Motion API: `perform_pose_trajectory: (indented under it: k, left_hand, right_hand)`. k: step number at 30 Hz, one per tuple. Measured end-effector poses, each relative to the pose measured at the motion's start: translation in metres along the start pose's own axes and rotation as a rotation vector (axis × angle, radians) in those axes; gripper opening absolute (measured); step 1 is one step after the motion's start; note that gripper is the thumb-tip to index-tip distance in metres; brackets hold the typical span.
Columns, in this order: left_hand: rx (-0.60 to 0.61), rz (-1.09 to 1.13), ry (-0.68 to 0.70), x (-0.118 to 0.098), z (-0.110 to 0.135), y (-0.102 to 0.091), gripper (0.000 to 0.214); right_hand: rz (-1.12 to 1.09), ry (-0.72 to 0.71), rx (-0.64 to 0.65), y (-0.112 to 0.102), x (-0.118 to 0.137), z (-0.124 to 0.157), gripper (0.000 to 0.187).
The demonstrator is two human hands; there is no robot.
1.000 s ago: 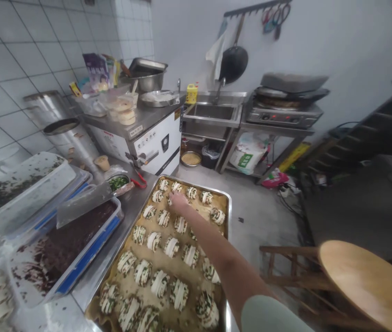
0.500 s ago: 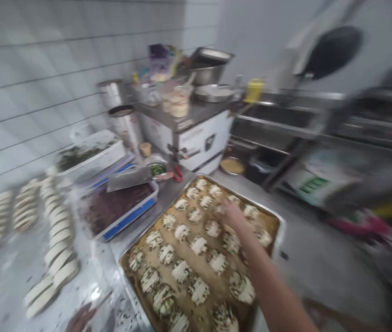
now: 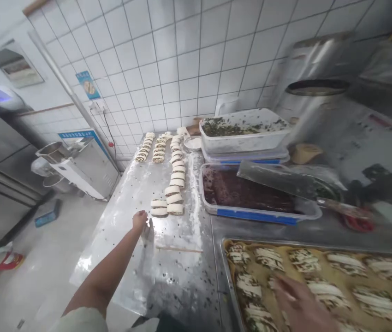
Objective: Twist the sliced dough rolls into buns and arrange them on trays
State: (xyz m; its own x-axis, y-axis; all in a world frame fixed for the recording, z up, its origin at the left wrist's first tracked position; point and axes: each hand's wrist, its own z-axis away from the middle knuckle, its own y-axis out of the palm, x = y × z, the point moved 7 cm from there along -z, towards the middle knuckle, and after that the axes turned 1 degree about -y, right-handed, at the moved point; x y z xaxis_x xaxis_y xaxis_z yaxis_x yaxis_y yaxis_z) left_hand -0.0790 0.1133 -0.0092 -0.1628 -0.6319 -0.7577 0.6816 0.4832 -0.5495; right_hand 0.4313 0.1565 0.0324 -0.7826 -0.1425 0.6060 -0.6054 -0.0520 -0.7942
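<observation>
My left hand (image 3: 139, 219) reaches out over the floured steel table (image 3: 127, 258), close to the nearest cut dough pieces (image 3: 167, 206) at the near end of a long row (image 3: 177, 159). Its fingers look curled and hold nothing I can see. My right hand (image 3: 301, 306) hovers low over the baking tray (image 3: 225, 276) of rolled scallion buns (image 3: 268, 259), fingers spread and blurred. A thin wooden stick (image 3: 178, 249) lies on the table just right of my left hand.
A tub of dark red filling (image 3: 244, 193) with a cleaver (image 3: 279, 180) across it sits behind the tray. A tub of chopped greens (image 3: 242, 131) is stacked beyond. Steel pots (image 3: 315, 99) stand at the right; a machine (image 3: 78, 166) stands on the floor at the left.
The view has swung left from the tray to the floured table. My right hand has drawn back from the tray's far buns to its near end. My left arm now stretches toward the dough pieces.
</observation>
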Motion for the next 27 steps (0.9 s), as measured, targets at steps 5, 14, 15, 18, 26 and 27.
perform_pose_trajectory:
  k: [5, 14, 15, 18, 26, 27]
  left_hand:
    - [0.278, -0.250, 0.133, 0.018, -0.001, 0.022, 0.023]
    - [0.470, -0.564, 0.611, 0.044, 0.066, 0.053, 0.012]
    - [0.469, -0.541, 0.607, 0.045, 0.062, 0.052, 0.011]
    - [0.351, -0.335, 0.455, 0.044, 0.025, 0.037, 0.019]
    - [0.272, -0.031, 0.035, 0.033, -0.079, 0.035, 0.046]
    - [0.302, -0.030, 0.024, 0.031, -0.081, 0.041, 0.043]
  right_hand:
    - [0.007, -0.388, 0.428, 0.132, 0.139, -0.005, 0.029]
    - [0.316, -0.477, 0.565, 0.221, 0.152, -0.037, 0.016]
    - [0.332, -0.481, 0.576, 0.221, 0.155, -0.038, 0.016]
    - [0.322, -0.476, 0.626, 0.218, 0.169, -0.042, 0.007]
    - [-0.364, 0.397, 0.346, 0.249, 0.171, -0.132, 0.027]
    - [-0.387, 0.444, 0.342, 0.259, 0.171, -0.141, 0.027]
